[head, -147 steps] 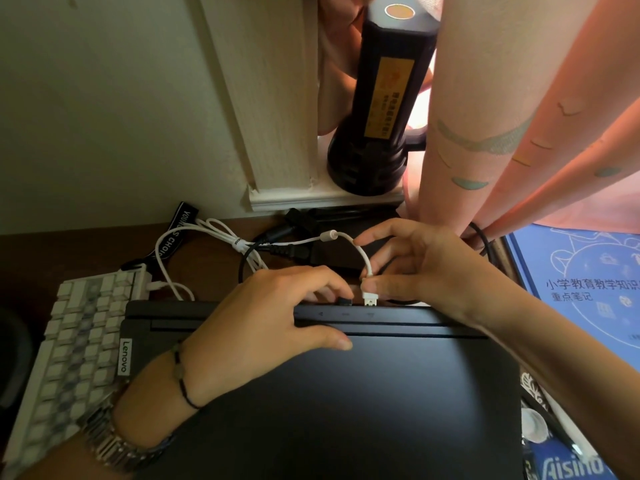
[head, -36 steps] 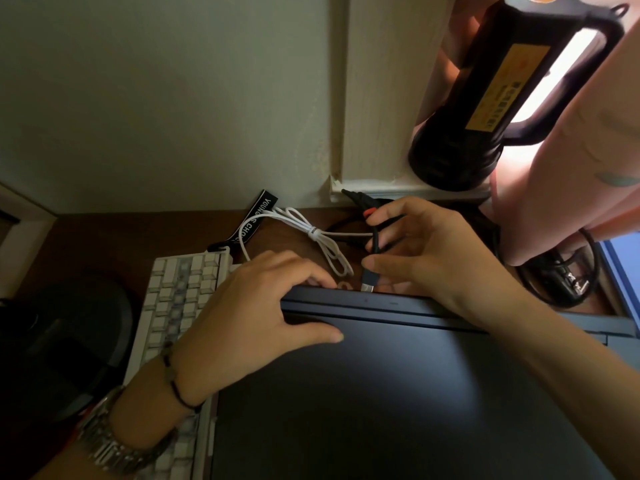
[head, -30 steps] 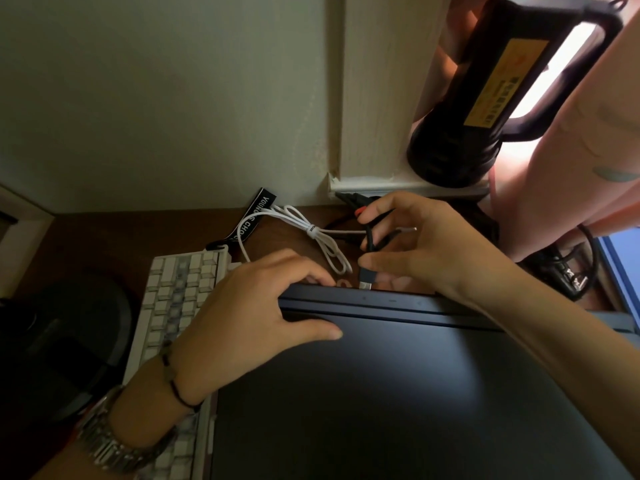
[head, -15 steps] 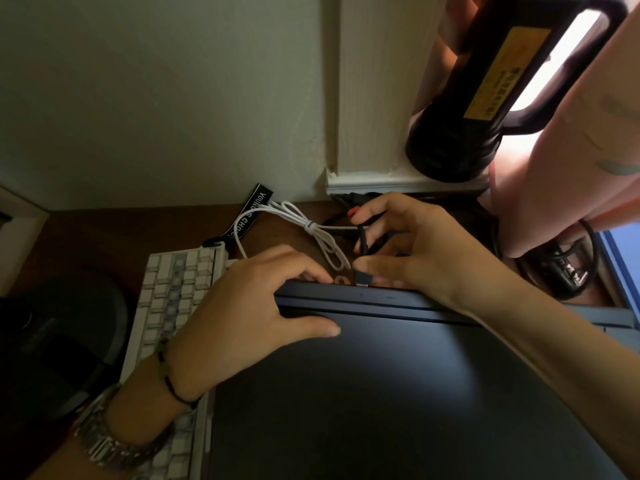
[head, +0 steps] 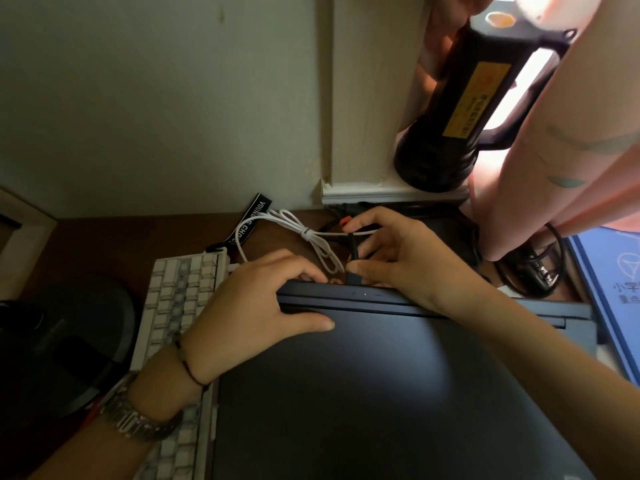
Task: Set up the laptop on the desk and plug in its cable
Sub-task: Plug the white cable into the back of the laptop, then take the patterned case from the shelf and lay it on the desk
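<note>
1. The closed black laptop (head: pixel 398 386) lay flat on the brown counter (head: pixel 110 244), its rear edge towards the wall and its lid filling the lower middle of the view
2. The right hand (head: pixel 398 258) reached over that rear edge; its thumb and forefinger were closed in a pinch on the black cable plug (head: pixel 354 277), and the other fingers (head: pixel 363 221) curled loosely above, one of them hooking the black cord that rose from the plug
3. The plug stood with its long axis roughly upright in the view, pointing towards the laptop, its tip touching or just at the rear edge; whether it was already seated in a port could not be told, since the port itself was hidden below the edge
4. A small light dot (head: pixel 364 294) showed on the rear strip just right of the plug
5. The left hand (head: pixel 263 306) lay palm-down on the rear left corner of the lid, fingers folded over the back edge and thumb flat on top, holding no loose thing, apparently bracing the laptop
6. The right hand was the one on the plug, so any push home probably ran along the plug's axis, against the left hand's brace
7. A white bundled cable (head: pixel 311 244) lay just behind, between the hands, beside a pale keyboard (head: pixel 173 299)
</note>
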Demonstrator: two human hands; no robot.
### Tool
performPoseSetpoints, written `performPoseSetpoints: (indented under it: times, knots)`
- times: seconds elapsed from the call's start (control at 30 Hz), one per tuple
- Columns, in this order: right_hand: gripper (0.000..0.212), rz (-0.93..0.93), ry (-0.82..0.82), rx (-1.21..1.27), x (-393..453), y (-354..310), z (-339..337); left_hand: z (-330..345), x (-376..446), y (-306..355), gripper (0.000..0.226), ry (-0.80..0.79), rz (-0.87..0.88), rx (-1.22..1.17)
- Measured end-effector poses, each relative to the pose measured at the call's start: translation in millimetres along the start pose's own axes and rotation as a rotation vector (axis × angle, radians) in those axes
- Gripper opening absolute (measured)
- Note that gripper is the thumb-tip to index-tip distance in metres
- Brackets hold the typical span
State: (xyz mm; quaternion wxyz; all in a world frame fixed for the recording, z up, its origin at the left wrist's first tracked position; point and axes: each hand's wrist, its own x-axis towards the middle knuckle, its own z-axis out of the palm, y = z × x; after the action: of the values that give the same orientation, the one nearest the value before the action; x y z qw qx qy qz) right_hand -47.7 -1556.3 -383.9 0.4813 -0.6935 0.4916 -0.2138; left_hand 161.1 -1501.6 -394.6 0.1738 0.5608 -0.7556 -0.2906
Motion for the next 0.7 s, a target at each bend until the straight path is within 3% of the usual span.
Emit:
performPoseSetpoints:
  times: [0.13,0.3,0.53,0.7]
  knots:
    - [0.032,0.043,-0.039,-0.168,-12.2,-17.8,-19.1,-12.9,2.7,9.6,0.039,-0.083,0.001,0.098]
    - [0.028,-0.009,0.066,-0.957,-41.5,-40.8,-56.9,-53.3,1.8,30.0,0.039,-0.033,0.049,0.456]
    - [0.03,-0.166,0.342,-1.097,-90.2,-94.4,-87.7,-117.5,-36.3,83.9,0.04,0.057,-0.078,0.626]
    - [0.016,-0.328,0.453,-1.065,-120.2,-160.1,-110.9,-167.5,-85.0,143.3,0.042,0.227,-0.167,0.767]
